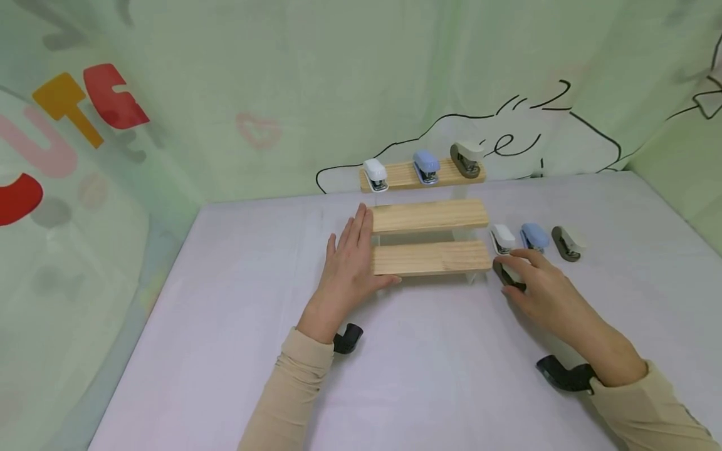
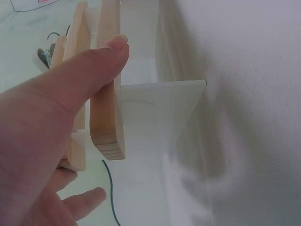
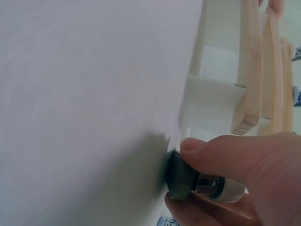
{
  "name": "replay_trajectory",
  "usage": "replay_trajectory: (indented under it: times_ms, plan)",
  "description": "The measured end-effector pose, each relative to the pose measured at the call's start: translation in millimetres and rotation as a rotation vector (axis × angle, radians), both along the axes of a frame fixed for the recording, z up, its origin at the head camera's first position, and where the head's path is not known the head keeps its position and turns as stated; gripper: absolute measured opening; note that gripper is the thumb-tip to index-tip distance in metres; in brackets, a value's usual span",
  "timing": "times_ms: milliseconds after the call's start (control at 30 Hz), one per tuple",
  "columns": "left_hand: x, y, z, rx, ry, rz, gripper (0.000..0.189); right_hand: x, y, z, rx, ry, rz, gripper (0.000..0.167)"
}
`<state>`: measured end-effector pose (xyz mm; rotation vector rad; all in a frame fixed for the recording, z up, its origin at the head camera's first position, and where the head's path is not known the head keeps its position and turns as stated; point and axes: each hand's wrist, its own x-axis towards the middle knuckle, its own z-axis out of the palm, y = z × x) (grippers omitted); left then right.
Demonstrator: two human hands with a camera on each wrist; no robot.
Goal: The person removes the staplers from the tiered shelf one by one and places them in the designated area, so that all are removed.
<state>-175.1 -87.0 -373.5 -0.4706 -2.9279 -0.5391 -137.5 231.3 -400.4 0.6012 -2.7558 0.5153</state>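
Note:
A three-step rack of pale wooden boards on clear supports stands mid-table. My left hand (image 1: 351, 262) rests against its left end, fingers straight along the side. The left thumb (image 2: 106, 59) presses on the front of the lowest board (image 2: 107, 125). Beside the rack's right end, my right hand (image 1: 544, 291) pinches a small stapler (image 3: 181, 176) with a dark green base and an off-white top, low over the table. A white stapler (image 1: 502, 239), a blue stapler (image 1: 534, 237) and another dark-and-white stapler (image 1: 566, 244) lie just beyond that hand.
On the rack's top board stand a white stapler (image 1: 376, 175), a blue stapler (image 1: 426, 166) and a dark-and-white stapler (image 1: 466, 159). The middle board (image 1: 429, 216) and lowest board hold nothing. A printed green curtain (image 1: 282, 81) hangs behind the white table (image 1: 237, 300).

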Motion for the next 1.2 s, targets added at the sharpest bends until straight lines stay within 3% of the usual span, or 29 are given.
replay_trajectory:
  times_ms: [367,733,967,1200]
  plan:
    - [-2.7,0.8,3.9,-0.018,0.021,-0.002,0.129,-1.1,-0.1,10.9,0.011,-0.083,-0.036,0.050]
    - [-2.7,1.7,2.6,0.003,0.013,-0.006,0.128,-4.9,7.7,29.9,-0.058,0.080,-0.003,0.050]
    - [-1.5,0.8,0.2,-0.010,0.015,-0.001,0.129,-9.6,3.5,53.5,-0.081,0.107,-0.040,0.046]
    - [-0.1,0.5,-0.7,-0.008,0.013,-0.003,0.129,-18.9,0.6,67.6,-0.100,0.215,0.021,0.044]
